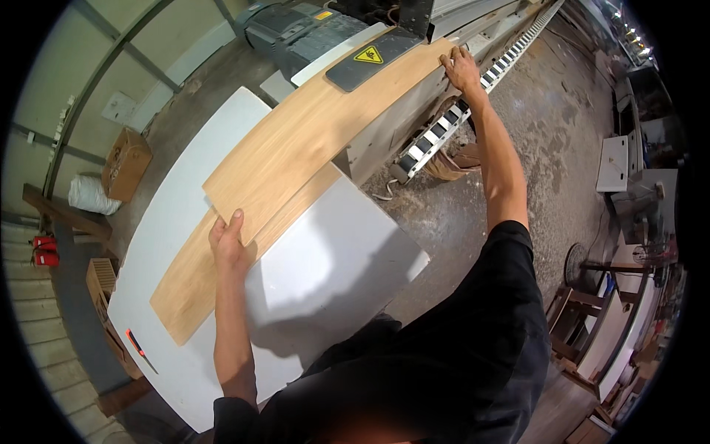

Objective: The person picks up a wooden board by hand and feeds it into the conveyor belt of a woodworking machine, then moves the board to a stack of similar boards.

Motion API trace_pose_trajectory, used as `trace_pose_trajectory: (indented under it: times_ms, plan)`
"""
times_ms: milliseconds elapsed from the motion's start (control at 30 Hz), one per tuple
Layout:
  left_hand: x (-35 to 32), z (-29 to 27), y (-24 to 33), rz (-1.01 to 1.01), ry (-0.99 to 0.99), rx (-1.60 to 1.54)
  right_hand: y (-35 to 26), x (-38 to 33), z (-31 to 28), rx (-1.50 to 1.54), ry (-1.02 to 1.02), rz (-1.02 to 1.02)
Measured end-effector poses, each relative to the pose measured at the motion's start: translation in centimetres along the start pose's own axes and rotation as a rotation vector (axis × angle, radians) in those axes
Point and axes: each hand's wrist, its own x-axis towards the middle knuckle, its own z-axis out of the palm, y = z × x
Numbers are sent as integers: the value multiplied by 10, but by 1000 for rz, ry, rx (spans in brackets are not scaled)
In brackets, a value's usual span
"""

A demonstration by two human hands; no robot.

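Upper wood-grain panel (310, 126) spans white desk (325, 274) to machine (310, 33). Left hand (229, 244) grips its near end; right hand (462, 68) presses flat on the far end. Risk: fingers near feed track (473, 92); panel skewing.

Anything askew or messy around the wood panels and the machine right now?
Sawdust and a pile of curled edge strip litter the floor beside the machine. The upper wood panel, held by the left hand and right hand, looks aligned.

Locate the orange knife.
In the head view, the orange knife lies at lower left on the white table, beyond the lower wooden board.
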Motion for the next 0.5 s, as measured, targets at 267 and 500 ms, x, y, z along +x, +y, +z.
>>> trace_pose_trajectory:
  times_ms: [267,500]
  plan:
    - [-35,-76,17,-28,152,11,-59,-25,-10,243,-66,57]
    - [-91,-225,31,93,414,342,-172,-138,-71,344,-184,-80]
